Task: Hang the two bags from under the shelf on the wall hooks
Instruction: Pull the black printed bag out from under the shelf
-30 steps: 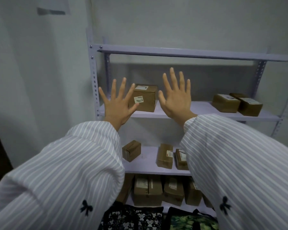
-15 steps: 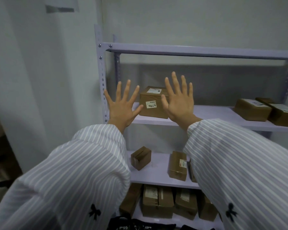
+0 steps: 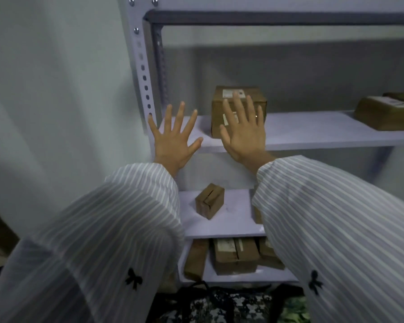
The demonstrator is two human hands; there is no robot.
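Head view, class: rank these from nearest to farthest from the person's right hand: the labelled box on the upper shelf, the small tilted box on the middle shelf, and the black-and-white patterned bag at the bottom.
1. Labelled box: directly behind the right hand, upper shelf.
2. Small tilted box: below, middle shelf, slightly left.
3. Black-and-white patterned bag: lowest, under the shelving, at the frame's bottom.

Pale wall [image 3: 56,89], lilac metal shelf unit [image 3: 324,134] w/ cardboard boxes [image 3: 238,101], dim light
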